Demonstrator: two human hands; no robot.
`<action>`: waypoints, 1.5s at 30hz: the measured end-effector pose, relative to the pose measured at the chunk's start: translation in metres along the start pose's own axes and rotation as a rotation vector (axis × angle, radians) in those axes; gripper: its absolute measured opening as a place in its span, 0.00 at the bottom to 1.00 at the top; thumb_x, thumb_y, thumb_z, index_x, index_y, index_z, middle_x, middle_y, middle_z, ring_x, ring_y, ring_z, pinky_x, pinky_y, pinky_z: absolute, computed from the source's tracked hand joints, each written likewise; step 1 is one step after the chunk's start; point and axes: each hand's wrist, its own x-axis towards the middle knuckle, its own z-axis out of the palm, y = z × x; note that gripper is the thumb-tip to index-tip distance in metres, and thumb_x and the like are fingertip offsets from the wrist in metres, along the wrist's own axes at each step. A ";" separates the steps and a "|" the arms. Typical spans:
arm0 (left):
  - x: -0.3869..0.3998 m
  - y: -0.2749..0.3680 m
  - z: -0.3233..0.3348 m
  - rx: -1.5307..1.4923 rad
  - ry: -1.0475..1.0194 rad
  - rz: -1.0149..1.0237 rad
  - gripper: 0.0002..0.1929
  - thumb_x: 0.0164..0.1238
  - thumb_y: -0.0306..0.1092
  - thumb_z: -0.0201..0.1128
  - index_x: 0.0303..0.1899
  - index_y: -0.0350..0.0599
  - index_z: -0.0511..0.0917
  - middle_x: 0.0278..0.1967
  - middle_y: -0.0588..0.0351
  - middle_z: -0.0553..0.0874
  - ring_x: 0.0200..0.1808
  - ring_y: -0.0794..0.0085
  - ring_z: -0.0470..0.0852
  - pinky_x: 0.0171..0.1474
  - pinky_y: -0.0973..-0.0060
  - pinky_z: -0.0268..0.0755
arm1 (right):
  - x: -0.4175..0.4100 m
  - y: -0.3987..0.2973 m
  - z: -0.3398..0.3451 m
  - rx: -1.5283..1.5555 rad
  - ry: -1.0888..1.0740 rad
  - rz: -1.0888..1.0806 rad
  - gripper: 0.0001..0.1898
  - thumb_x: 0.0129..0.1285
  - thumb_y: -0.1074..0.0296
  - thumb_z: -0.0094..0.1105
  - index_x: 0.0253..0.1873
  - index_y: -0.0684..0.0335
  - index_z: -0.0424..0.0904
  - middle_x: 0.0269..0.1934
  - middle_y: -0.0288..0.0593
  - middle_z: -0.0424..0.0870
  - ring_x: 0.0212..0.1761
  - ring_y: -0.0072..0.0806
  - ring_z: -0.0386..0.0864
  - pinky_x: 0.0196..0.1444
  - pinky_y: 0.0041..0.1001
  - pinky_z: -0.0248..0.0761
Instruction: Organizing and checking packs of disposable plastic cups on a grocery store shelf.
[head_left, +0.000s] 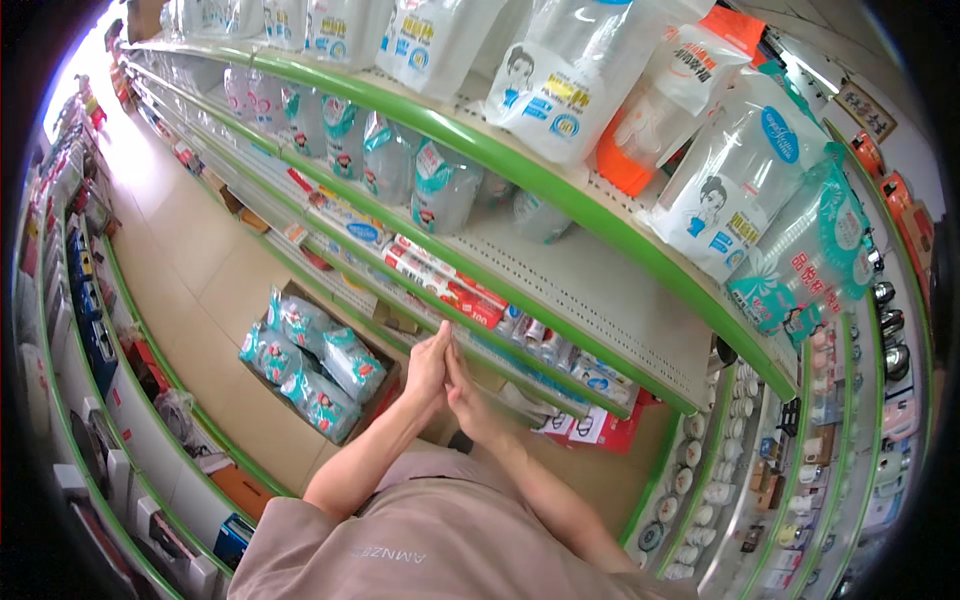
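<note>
My left hand (427, 369) and my right hand (466, 401) are pressed palm to palm in front of my body, with nothing visible between them. Their fingers lie together and point away from me. Close to the left hand, an open cardboard box (386, 401) stands on the floor. In it are several clear bags of plastic cups (352, 364) with teal printing. Just beyond my fingertips runs the green edge of a store shelf (420, 296), whose lower levels hold red-and-white packaged rolls (442, 281).
Bagged plastic cups (555, 90) line the top shelf, and teal-printed cup bags (446, 187) stand one level down. Shelves of bowls (682, 480) rise at the right. More stocked shelving (112, 375) borders the tiled aisle (187, 255) on the left.
</note>
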 end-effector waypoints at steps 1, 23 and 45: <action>0.001 -0.002 0.000 0.048 0.025 0.004 0.24 0.80 0.52 0.56 0.23 0.48 0.73 0.21 0.63 0.74 0.21 0.80 0.67 0.23 0.78 0.59 | -0.002 0.002 0.000 0.000 -0.001 -0.018 0.47 0.76 0.33 0.36 0.82 0.69 0.38 0.83 0.58 0.33 0.85 0.49 0.30 0.83 0.41 0.30; 0.036 -0.067 -0.199 0.142 0.602 0.169 0.14 0.64 0.25 0.65 0.51 0.37 0.81 0.33 0.55 0.86 0.36 0.73 0.82 0.35 0.73 0.75 | -0.018 0.142 -0.044 -0.129 0.308 0.695 0.16 0.66 0.84 0.58 0.59 0.68 0.76 0.41 0.48 0.85 0.29 0.25 0.84 0.29 0.23 0.77; 0.094 -0.088 -0.312 0.505 0.970 0.058 0.28 0.60 0.41 0.68 0.59 0.34 0.77 0.54 0.36 0.85 0.59 0.50 0.83 0.62 0.61 0.73 | 0.059 0.139 0.068 1.199 0.042 0.752 0.35 0.76 0.53 0.56 0.75 0.74 0.59 0.75 0.57 0.65 0.80 0.45 0.57 0.82 0.47 0.50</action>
